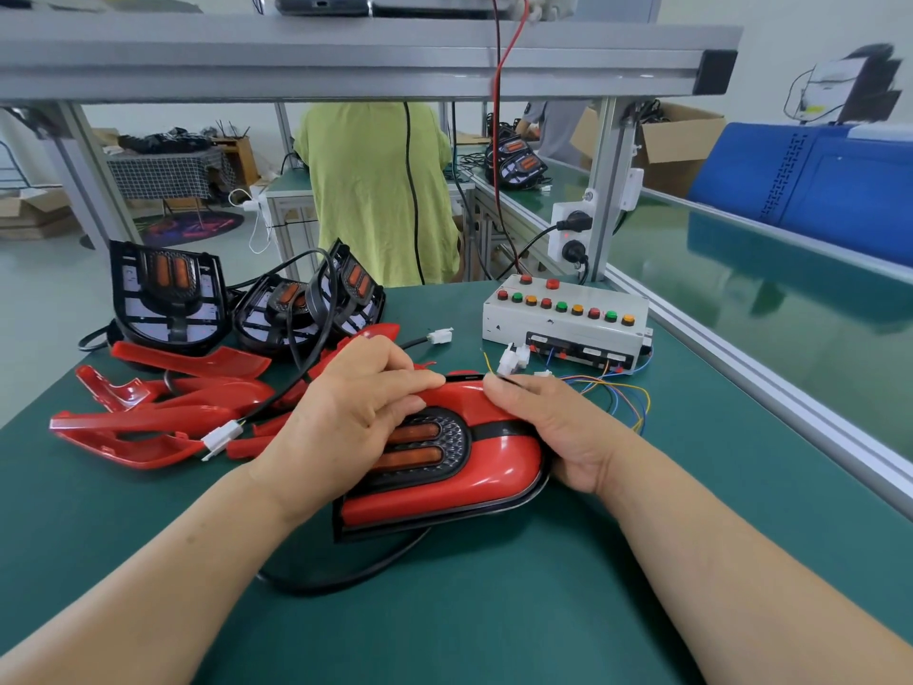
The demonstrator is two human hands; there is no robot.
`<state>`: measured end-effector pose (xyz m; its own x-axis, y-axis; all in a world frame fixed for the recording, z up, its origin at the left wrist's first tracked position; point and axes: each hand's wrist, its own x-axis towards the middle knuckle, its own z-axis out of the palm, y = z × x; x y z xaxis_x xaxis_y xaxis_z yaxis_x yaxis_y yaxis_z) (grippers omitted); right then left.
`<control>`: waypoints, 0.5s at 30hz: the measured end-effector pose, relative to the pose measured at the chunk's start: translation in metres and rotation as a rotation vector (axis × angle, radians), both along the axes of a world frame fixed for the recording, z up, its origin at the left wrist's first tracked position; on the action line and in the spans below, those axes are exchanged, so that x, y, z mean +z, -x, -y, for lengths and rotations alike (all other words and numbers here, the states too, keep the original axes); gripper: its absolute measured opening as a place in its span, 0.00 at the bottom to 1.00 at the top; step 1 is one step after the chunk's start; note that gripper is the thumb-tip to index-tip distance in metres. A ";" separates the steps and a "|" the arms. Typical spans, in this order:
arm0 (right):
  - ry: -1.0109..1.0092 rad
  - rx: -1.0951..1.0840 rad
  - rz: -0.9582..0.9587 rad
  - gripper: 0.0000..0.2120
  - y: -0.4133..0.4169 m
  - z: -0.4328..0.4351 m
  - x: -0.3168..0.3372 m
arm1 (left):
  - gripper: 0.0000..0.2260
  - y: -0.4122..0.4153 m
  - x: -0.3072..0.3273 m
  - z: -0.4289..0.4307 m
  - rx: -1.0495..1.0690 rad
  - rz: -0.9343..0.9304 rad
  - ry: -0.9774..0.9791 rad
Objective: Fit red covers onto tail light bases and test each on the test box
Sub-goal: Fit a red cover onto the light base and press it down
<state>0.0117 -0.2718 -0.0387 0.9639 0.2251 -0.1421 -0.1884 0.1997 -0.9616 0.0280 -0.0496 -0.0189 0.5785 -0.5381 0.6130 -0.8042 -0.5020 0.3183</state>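
Seated on a black tail light base (365, 532): a glossy red plastic cover (469, 467), two orange lens bars showing through its oval opening. Rests on the dark green counter (494, 625), between both hands. Pressed from above by the left hand (346, 407), fingers laid fairly straight along the far rim, grasping nothing. Clasped at its right end by the right hand (553, 427), thumb on top, fingers curled underneath.

Below the left forearm, a thick black cable (346, 580) looping out from under the base. Left of the left hand, a heap of loose red covers (163, 417), with a white plug connector (222, 437) lying across them. Beyond that heap, three bare black bases with orange lenses (168, 294), propped upright and leaning together.

Just beyond the right thumb, a cluster of small white connectors (511, 360) on thin coloured wires (622, 393). Farther out from the right hand, a white test box (558, 328) with rows of red, green and orange buttons. Beyond the box, a white power socket (568, 229) on an aluminium post. Past the counter's far edge, a person in a yellow-green shirt (375, 190), back turned.
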 end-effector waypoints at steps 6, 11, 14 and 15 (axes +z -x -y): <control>-0.021 -0.035 0.012 0.15 0.000 0.000 0.000 | 0.13 -0.003 -0.003 0.002 0.051 -0.119 0.064; 0.012 -0.108 0.000 0.26 0.000 0.002 0.001 | 0.15 -0.012 0.011 -0.015 0.237 -0.592 0.179; 0.016 -0.114 -0.010 0.27 0.000 0.002 0.001 | 0.23 -0.016 0.016 -0.031 0.204 -0.924 0.234; 0.022 -0.113 -0.012 0.28 0.000 0.002 0.001 | 0.25 -0.017 0.016 -0.035 0.167 -1.033 0.254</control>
<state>0.0122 -0.2735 -0.0375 0.9811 0.1117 -0.1577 -0.1776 0.1990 -0.9638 0.0453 -0.0142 -0.0032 0.9347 -0.3302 -0.1317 -0.0138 -0.4038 0.9147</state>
